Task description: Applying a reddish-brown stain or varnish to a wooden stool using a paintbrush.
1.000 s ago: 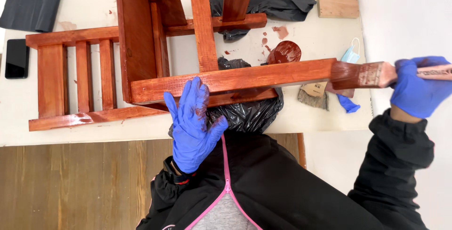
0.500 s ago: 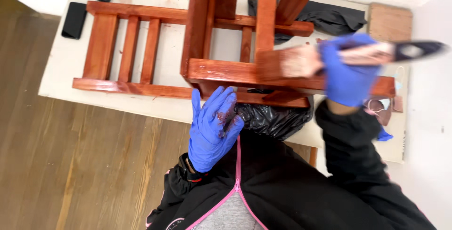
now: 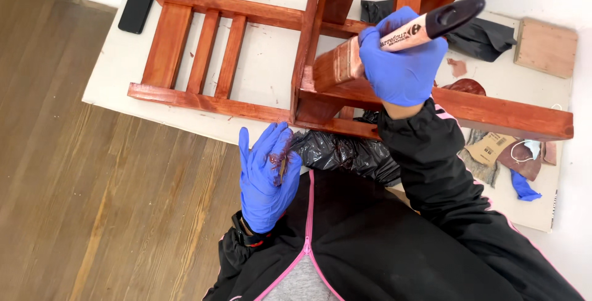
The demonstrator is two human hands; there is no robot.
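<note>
The wide paintbrush [image 3: 370,51] sits in our right hand [image 3: 401,61], which is closed around its pale handle; the black handle end sticks out up and to the right of the grip, the bristle head down and to the left, pressed against the reddish-brown stained wooden frame [image 3: 493,113]. The brush's long axis runs along that diagonal. Our left hand [image 3: 266,174] hangs below and left of the grip, fingers spread, holding nothing, stain smeared on its blue glove. Just below the grip lies a crumpled black plastic bag [image 3: 345,153]; far left, a dark phone [image 3: 135,9].
</note>
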